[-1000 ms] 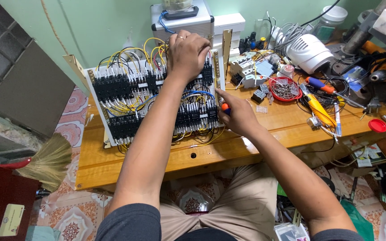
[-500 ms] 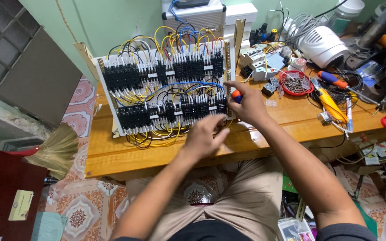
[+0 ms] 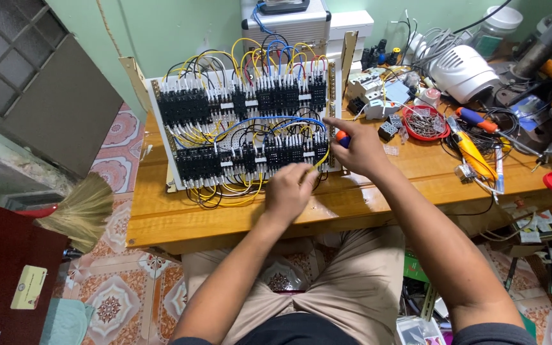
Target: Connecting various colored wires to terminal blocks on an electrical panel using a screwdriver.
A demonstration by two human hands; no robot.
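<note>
**Two hands at the lower row of a wired relay panel**

Nearest the camera, the person's beige-trousered knees tuck under the wooden desk (image 3: pixel 225 223). Just above them, the left hand (image 3: pixel 291 190) hovers at the desk's front half, its fingers curled loosely inward toward the yellow wires hanging at the panel's 6 o'clock edge; whether they pinch a wire cannot be told. At 2 o'clock from it, the right hand (image 3: pixel 359 148) is clenched around an orange-and-blue screwdriver (image 3: pixel 342 137), its index finger stretched toward the panel's right edge, seemingly to steady the tool there.

The relay panel (image 3: pixel 244 131) leans tilted back, which keeps both rows of black relays and their looping wires facing the person. To its 3 o'clock lie a red bowl of small parts (image 3: pixel 426 121) and a yellow tool (image 3: pixel 471 151), within the right hand's reach. A grey case (image 3: pixel 285 25) stands behind the panel.
</note>
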